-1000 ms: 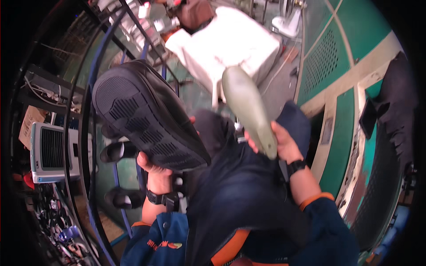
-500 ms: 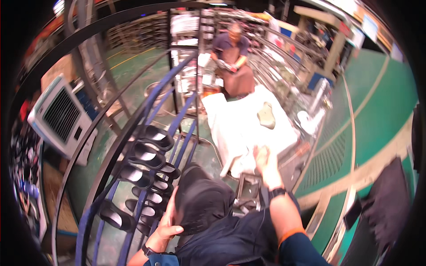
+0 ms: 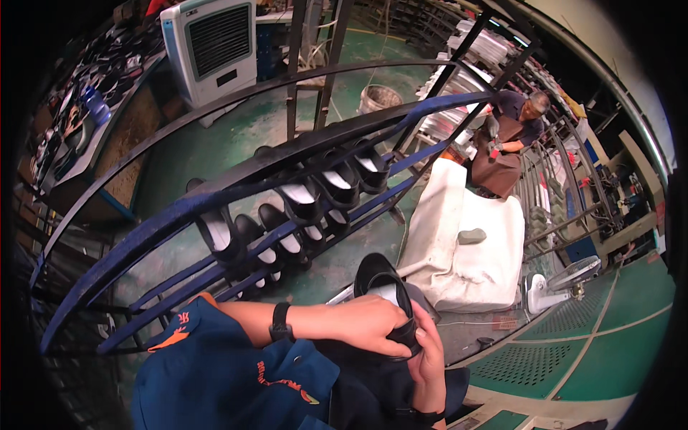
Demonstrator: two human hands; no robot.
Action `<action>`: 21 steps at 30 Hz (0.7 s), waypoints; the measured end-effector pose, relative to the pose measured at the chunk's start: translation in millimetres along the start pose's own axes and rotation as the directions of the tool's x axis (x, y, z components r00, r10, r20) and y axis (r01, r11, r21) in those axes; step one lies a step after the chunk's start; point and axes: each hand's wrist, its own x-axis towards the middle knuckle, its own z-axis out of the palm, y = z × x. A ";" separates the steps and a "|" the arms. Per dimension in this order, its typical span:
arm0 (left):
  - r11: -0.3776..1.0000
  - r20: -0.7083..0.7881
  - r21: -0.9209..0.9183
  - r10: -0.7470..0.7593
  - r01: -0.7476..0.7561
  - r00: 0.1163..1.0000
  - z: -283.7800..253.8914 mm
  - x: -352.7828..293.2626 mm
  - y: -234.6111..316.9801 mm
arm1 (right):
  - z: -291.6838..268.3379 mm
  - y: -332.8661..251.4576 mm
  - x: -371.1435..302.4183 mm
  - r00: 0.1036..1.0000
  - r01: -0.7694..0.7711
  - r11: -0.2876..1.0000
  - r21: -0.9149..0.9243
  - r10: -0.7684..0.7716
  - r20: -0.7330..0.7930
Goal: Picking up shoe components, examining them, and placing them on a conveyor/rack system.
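Observation:
A black slip-on shoe point(image 3: 377, 271) with a pale insole is held over my lap, its toe pointing away from me. My left hand point(image 3: 374, 322) reaches across from the left and grips it at the opening, the fingertips partly hidden inside. Around the heel end, my right hand point(image 3: 428, 350) is closed from the right side. To the left, several similar black shoes point(image 3: 337, 179) hang on a rack with blue-wrapped bars point(image 3: 236, 190).
Ahead stands a white-covered surface point(image 3: 459, 276) bearing a grey-green foot-shaped piece point(image 3: 471, 236). Behind it sits a co-worker point(image 3: 502, 143) in a brown apron. An air cooler point(image 3: 215, 54) stands far left. At right are a fan point(image 3: 573, 272) and green panels point(image 3: 609, 358).
My right hand has come back from the white-covered surface to the shoe. My left hand has moved right, from beside the rack, onto the shoe. The view has swung left.

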 end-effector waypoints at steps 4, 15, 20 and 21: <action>0.986 -0.007 0.163 0.033 -0.031 0.999 -27.6 -16.8 9.5 | 5.9 2.3 8.7 0.992 -0.072 0.995 0.073 0.064 0.110; 0.895 -0.172 0.432 -0.036 0.108 0.984 -87.7 -105.3 -9.2 | -29.1 8.3 18.5 0.994 -0.102 0.990 0.097 0.099 0.040; 0.906 -0.236 0.415 0.021 0.082 0.971 -81.3 -112.5 8.4 | -33.3 13.8 18.2 0.988 -0.154 0.983 0.099 0.154 0.014; 0.888 -0.280 0.453 0.057 0.079 0.958 -82.9 -110.5 8.6 | -34.3 13.9 17.2 0.988 -0.152 0.984 0.096 0.153 0.000</action>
